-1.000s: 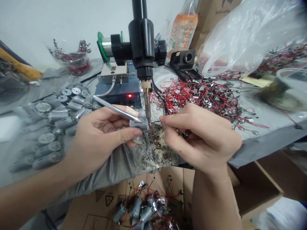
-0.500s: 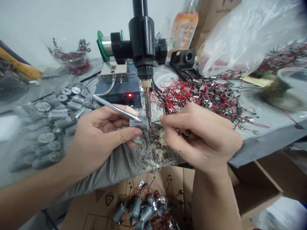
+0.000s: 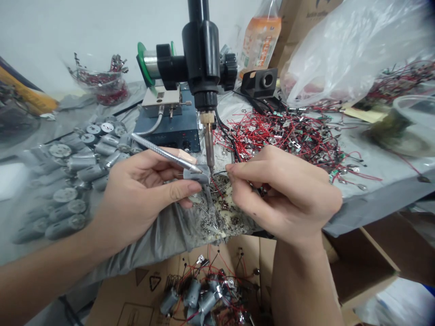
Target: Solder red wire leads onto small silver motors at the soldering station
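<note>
My left hand point(image 3: 146, 194) is closed around a small silver electric motor point(image 3: 193, 175), with its end facing right under the soldering iron point(image 3: 209, 149). The iron's tip points down at the motor's end. A metal solder feed tube point(image 3: 166, 156) crosses in front of the motor, its nozzle close to the iron's tip. In a pinch, my right hand point(image 3: 282, 194) holds a thin dark wire point(image 3: 221, 172) whose end reaches the motor's end. Whether wire and motor touch is too small to tell.
Several motors point(image 3: 81, 163) lie on the left, and a pile of red and black wires point(image 3: 288, 136) spreads to the right. Behind stand a soldering station point(image 3: 166, 122) and a solder spool point(image 3: 151, 63). Below, a cardboard box point(image 3: 129, 299) holds wired motors.
The red light on the soldering station is no longer lit. Both hands, the motor and the wire stay almost in place.
</note>
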Demonstrator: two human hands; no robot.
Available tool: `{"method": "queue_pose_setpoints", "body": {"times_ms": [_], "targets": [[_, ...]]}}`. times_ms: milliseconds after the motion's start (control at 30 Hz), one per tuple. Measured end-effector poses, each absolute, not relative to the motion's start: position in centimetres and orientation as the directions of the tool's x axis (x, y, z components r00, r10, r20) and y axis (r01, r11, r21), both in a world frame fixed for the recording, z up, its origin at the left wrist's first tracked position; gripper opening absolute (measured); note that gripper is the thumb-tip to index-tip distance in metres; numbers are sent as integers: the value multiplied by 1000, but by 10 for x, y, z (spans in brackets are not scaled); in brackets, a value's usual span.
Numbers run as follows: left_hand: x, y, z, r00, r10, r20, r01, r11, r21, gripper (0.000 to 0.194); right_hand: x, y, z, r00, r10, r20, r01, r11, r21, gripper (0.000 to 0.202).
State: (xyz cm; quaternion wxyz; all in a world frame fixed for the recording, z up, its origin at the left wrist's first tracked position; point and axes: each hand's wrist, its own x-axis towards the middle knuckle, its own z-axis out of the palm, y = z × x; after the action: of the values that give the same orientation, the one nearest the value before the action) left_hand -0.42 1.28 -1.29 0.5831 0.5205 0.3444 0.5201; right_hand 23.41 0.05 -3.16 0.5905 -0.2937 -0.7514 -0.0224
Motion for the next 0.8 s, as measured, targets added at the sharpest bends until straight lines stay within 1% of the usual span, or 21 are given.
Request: {"method": "queue_pose_setpoints", "body": {"times_ms": [333,500,667,800], "targets": [[-5,12,-13,222,965,137,-248,-80,965,46,235,0,-32,-148,430,891,481,818,-315,27],[-5,12,-12,230,964,134,-254,-73,965,44,236,1,-32,-157,425,891,462,829,-314,26],[-8,11,-15,228,968,101,-246,-43,968,42,236,0,-30,-155,432,889,457,829,-323,28],[-10,10,-17,249,962,112,-251,-48,967,41,237,0,-29,-173,441,881,447,832,-328,27]]}}
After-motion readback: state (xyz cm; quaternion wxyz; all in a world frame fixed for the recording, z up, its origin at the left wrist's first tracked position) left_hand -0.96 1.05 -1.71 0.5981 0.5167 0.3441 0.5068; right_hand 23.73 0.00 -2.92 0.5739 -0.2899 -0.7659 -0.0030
